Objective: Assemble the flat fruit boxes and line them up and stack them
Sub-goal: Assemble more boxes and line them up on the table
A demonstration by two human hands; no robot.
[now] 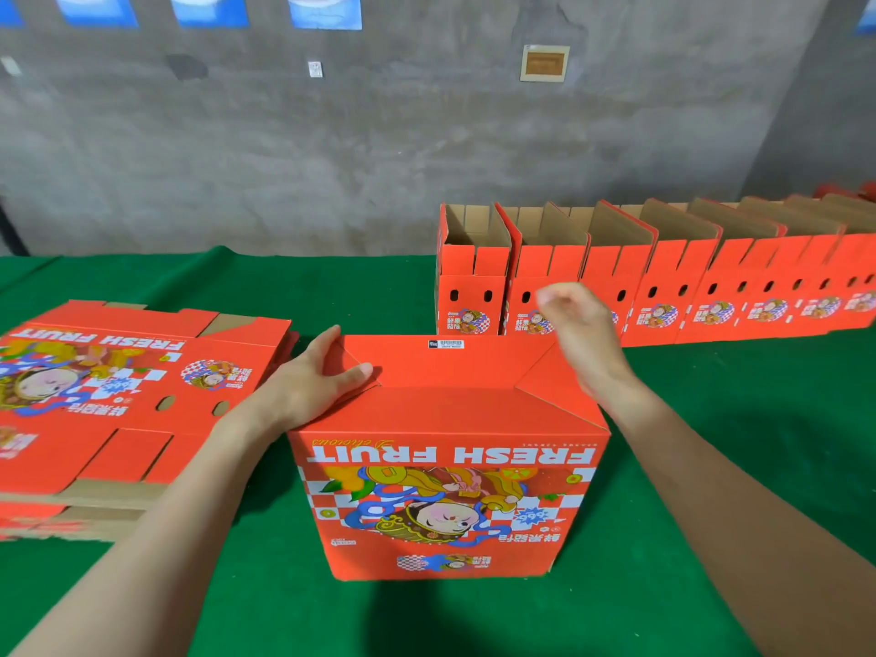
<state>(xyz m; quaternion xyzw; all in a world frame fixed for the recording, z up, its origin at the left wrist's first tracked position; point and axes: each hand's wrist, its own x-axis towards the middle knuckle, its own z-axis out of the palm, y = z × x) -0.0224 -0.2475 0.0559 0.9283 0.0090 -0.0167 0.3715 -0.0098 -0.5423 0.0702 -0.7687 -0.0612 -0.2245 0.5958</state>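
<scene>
The red printed cardboard fruit box (450,490) stands upside down between the two forearms, its "FRESH FRUIT" lettering and cartoon figure inverted on the near face. Its folded bottom flaps face up, with a small white barcode sticker (445,344) on the far flap.

The left hand (317,377) lies spread on the box's left end. Its thumb stretches along the folded flap and its fingers reach to the far left corner, pressing rather than clasping. The right hand (576,324) hangs in the air just above the box's far right corner, apart from the cardboard. It is blurred, its fingers look loosely bent, and it holds nothing.

To the outside of the left hand and just beside it lies a stack of flat, unfolded red boxes (118,395), printed side up, with brown cardboard edges showing at the near side.

Beyond the right hand, a row of assembled red boxes (663,296) stands upright side by side with brown flaps open at the top, running off to the right.

All of this rests on a green cloth-covered table (711,395). Behind the table rises a grey concrete wall (379,135) with blue posters (324,9) along its top.
</scene>
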